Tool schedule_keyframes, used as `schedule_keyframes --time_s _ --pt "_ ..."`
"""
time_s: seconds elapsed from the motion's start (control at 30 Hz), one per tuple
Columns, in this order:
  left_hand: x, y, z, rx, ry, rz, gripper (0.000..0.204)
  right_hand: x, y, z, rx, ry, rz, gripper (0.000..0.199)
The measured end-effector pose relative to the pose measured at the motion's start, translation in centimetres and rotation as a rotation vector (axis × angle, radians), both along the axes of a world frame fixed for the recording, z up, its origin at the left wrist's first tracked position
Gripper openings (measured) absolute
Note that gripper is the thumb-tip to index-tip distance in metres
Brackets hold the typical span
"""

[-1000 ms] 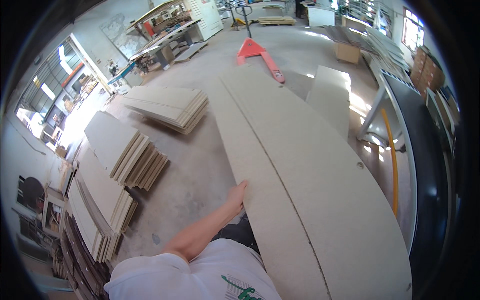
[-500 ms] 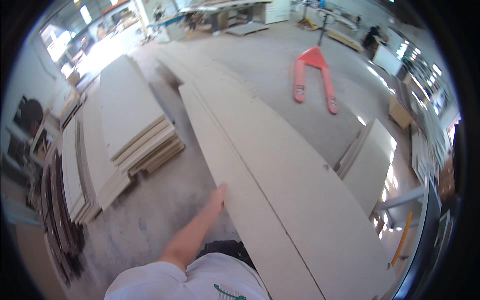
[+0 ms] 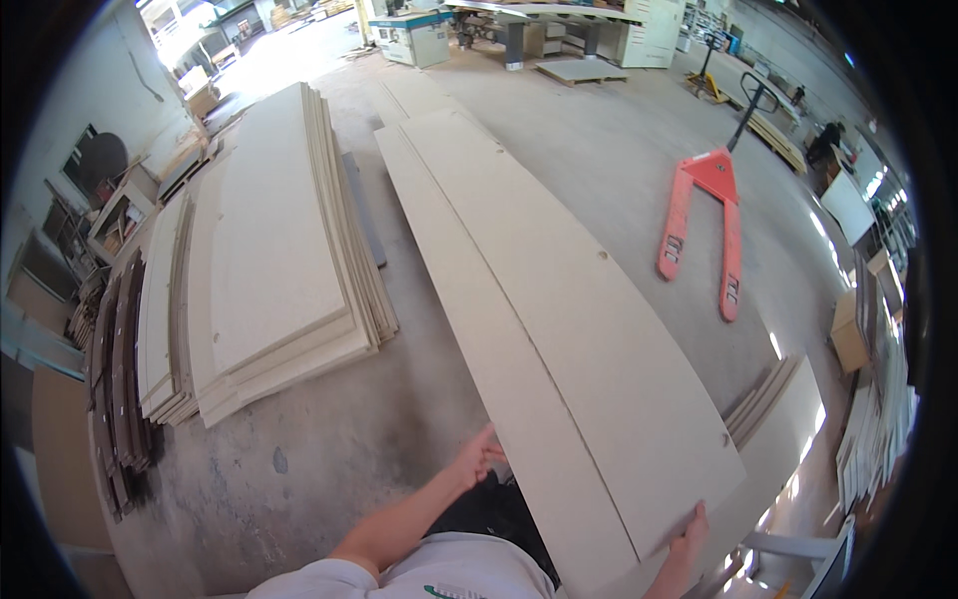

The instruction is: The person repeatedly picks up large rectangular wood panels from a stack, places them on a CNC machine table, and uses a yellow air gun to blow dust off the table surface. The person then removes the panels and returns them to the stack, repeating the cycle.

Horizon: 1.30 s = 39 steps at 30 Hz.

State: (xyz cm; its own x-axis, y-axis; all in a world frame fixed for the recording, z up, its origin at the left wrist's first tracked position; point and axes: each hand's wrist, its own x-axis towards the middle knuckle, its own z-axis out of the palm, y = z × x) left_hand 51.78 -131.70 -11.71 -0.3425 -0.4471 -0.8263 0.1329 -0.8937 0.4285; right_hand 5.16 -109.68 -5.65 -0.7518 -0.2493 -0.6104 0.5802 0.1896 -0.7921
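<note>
A long beige board [image 3: 589,329] with a dark lengthwise line stretches away in front of me, tapering with distance. At its left edge is my left hand [image 3: 477,461], the thumb up against the edge and the fingers bent toward the underside, where their tips are partly hidden. My right hand [image 3: 687,539] grips the board's near right corner, one finger laid along the edge. Another pale board [image 3: 714,509] shows beneath that near end. Small round holes mark the board's right side.
Stacked pale panels [image 3: 274,230] lie on the floor to the left, beside dark brown strips [image 3: 120,389]. A red pallet jack [image 3: 711,180] stands at the far right. More panels [image 3: 788,429] lean at the right, near a cardboard box [image 3: 851,334]. Machines and a workbench [image 3: 549,12] occupy the back.
The view has swung, so the stacks and pallet jack sit differently. My right hand now shows at the near right corner. The board's near end has come into view; my left hand appears nearer that end.
</note>
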Motion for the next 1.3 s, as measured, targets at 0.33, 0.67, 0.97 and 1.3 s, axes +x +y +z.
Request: schedule_keyframes --time_s 0.33,0.67,0.97,1.3 --pt "-2.0 -14.6 2.3 -0.207 -0.189 -0.063 0.048 9.6 -38.9 -3.8 -0.036 -0.182 0.277 0.037" --pt "2.8 -39.7 4.8 -0.378 -0.361 0.027 0.053 14.1 -64.7 -3.0 -0.143 -0.197 0.442 0.037" --pt "4.2 -42.4 -10.4 -0.876 -0.782 -1.333 0.048 16.7 -51.0 -18.0 0.476 0.266 0.876 0.019" --pt "-6.1 -25.1 -15.9 -0.540 -0.536 -1.701 0.031 26.6 -2.3 -22.5 1.169 -0.100 0.403 0.027"
